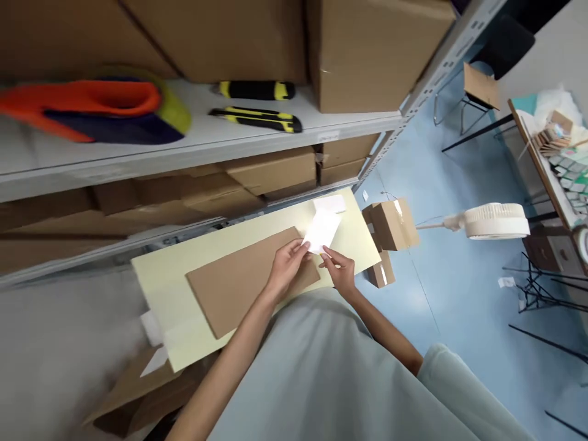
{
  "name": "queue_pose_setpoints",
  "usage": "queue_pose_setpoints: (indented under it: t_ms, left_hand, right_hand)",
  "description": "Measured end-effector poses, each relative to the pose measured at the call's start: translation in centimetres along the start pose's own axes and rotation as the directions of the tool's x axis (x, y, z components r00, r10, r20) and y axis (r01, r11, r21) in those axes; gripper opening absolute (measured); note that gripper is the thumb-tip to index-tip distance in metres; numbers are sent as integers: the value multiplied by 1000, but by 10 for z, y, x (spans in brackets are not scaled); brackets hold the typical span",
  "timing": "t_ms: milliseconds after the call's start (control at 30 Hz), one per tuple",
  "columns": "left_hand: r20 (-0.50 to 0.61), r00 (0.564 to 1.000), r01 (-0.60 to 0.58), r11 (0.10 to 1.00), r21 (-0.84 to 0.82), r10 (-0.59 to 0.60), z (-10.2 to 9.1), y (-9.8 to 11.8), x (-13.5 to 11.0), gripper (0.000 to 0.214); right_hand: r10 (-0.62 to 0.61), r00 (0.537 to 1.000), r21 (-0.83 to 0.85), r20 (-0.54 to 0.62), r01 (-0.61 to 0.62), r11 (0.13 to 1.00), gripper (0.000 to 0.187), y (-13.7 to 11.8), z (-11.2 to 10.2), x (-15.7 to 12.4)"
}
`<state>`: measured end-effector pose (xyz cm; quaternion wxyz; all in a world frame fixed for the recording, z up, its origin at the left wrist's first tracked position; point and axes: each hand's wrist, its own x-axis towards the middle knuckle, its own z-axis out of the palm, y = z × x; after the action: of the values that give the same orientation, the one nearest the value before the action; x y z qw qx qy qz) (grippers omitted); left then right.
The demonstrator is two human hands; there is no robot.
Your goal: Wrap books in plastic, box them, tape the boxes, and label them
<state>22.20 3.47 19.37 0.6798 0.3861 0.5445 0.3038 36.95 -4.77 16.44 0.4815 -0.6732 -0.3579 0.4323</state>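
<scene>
A small white card is held up in front of me, over the right part of a pale yellow board. My left hand pinches its lower left corner between thumb and fingers. At the lower right edge my right hand has its thumb and forefinger closed on the same card, beside a tiny yellow spot. Below my left hand lies a flat brown cardboard sheet on the board. Just beyond the card rests a white stack or pad, partly covered by it.
On the grey shelf ahead lie two yellow-black box cutters and an orange and purple object. Cardboard boxes stand on the floor at right, near a white fan. A cluttered table stands farther right.
</scene>
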Motion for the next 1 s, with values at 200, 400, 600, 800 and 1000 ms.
queue_pose_setpoints:
  t_ms: [200,400,600,800,1000]
  left_hand:
    - [-169,979,81,982,-172,-111,-79,-16,-70,61]
    - [-270,960,22,982,-188,-73,-123,-36,-121,62]
    - [-203,979,-60,990,-125,34,-152,-53,-153,58]
    - [-62,994,-95,992,-84,90,-174,-50,-166,59]
    - [-64,976,-213,976,-52,209,-198,-22,-165,51]
  right_hand:
    - [-1,971,2,239,1,1000,38,-12,51,-43]
    - [-63,931,-64,360,92,994,36,-31,82,-72]
    - [-59,930,-110,364,105,988,41,-44,102,-103]
    - [-82,934,-120,347,131,984,27,-59,111,-123]
    - [-218,855,-234,470,358,904,23,-82,105,-136]
